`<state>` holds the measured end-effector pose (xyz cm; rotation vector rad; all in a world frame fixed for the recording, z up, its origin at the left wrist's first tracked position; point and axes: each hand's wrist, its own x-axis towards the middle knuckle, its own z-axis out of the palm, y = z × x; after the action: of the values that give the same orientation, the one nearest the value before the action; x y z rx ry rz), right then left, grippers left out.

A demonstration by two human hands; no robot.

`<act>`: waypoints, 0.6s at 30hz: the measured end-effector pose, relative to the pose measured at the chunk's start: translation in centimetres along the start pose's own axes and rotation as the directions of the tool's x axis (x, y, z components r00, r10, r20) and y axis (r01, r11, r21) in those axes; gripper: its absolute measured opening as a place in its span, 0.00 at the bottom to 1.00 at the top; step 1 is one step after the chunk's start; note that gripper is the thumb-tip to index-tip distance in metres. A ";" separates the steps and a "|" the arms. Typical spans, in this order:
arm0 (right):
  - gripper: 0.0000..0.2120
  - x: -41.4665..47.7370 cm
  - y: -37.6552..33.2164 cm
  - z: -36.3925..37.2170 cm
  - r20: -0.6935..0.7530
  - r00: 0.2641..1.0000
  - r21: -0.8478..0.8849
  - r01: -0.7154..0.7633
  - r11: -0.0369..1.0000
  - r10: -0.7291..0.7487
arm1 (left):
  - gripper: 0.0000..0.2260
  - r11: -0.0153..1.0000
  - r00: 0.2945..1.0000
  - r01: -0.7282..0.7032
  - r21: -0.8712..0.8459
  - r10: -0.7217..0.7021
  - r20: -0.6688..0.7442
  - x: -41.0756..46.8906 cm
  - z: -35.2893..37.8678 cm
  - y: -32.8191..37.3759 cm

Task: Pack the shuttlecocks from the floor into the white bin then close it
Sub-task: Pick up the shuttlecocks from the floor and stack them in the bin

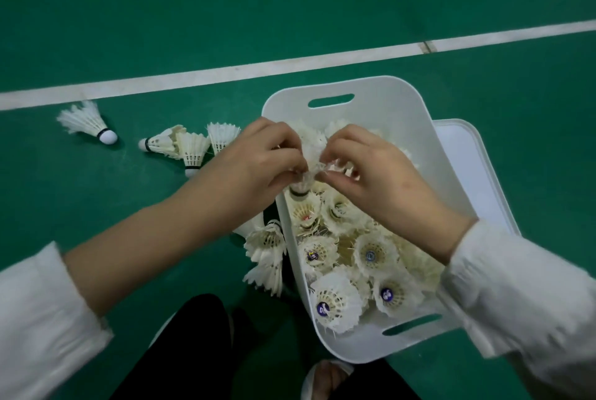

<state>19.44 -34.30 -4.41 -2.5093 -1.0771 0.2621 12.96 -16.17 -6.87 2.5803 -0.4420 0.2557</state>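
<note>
Both hands meeting over the bin (416, 128), left hand (254, 161) and right hand (371, 173) pinched shut on the same shuttlecock (304, 181), cork end down, dark band just showing below the fingers, feather skirt crushed a little between the fingertips. Held above the bin's left wall, not yet among the others.

Bin already well filled: many shuttlecocks (371, 254) standing skirt-up, packed close, some with purple stickers inside. Lid (483, 173) lying flat on the floor, partly under the bin on the right side.

Left to gather: one lone shuttle (87, 122) well off to the left near the white line (225, 72), a cluster of three (190, 144) beside the left wrist, and a nested stack (267, 254) lying against the bin's outer left wall.

Handling, as a judgement: very light, no weight to fight, but feathers brittle and quick to bend or split (several skirts look frayed already). Best taken by the cork or the stiff band just above it, not by the skirt's rim. Nesting cork into skirt likely to save room. Lid to go on last, pressed down gently so no feather tips get trapped under its edge.
</note>
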 end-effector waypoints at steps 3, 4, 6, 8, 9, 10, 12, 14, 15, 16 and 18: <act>0.06 0.8 0.4 0.3 0.042 0.998 -0.133 0.051 0.990 -0.046 | 0.11 0.996 0.995 0.094 0.002 -0.093 -0.025 -1.5 -0.5 -1.5; 0.06 0.9 0.5 0.5 0.055 0.998 -0.163 0.048 0.985 -0.039 | 0.12 0.989 0.989 0.145 0.000 -0.145 -0.037 -2.1 -0.6 -2.0; 0.06 1.0 0.5 1.3 0.123 0.992 -0.226 0.057 0.972 -0.029 | 0.10 0.967 0.966 0.256 0.004 -0.255 -0.041 -3.7 -0.4 -3.3; 0.07 0.8 0.3 2.8 0.229 0.973 -0.314 0.080 0.946 -0.006 | 0.09 0.929 0.929 0.369 0.026 -0.370 0.029 -5.7 0.2 -4.5; 0.09 0.6 0.1 3.6 0.278 0.960 -0.365 0.091 0.927 0.016 | 0.08 0.910 0.907 0.412 0.040 -0.414 0.075 -6.7 0.7 -5.1; 0.10 0.5 -0.1 4.3 0.311 0.949 -0.410 0.094 0.907 0.042 | 0.08 0.896 0.889 0.441 0.050 -0.444 0.114 -7.7 1.2 -5.6; 0.12 0.3 -0.7 5.1 0.312 0.946 -0.465 0.070 0.883 0.090 | 0.08 0.875 0.860 0.482 0.057 -0.484 0.159 -9.4 2.0 -6.2; 0.12 0.5 -1.1 5.2 0.310 0.942 -0.496 0.042 0.867 0.132 | 0.10 0.854 0.839 0.516 0.067 -0.520 0.163 -10.4 2.6 -6.6; 0.12 0.7 -1.4 4.9 0.315 0.937 -0.498 0.025 0.867 0.154 | 0.11 0.850 0.837 0.522 0.069 -0.526 0.154 -10.7 2.9 -6.7; 0.14 0.9 -1.8 4.4 0.313 0.933 -0.489 -0.001 0.872 0.176 | 0.11 0.856 0.844 0.514 0.066 -0.518 0.139 -10.8 3.0 -6.8; 0.16 1.3 -2.9 3.1 0.276 0.940 -0.443 -0.062 0.895 0.201 | 0.12 0.886 0.879 0.458 0.065 -0.463 0.115 -10.7 3.5 -7.1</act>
<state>17.43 -30.63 -6.01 -3.0210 -1.1885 0.5348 5.85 -9.37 -15.79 2.6521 0.1465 -0.0723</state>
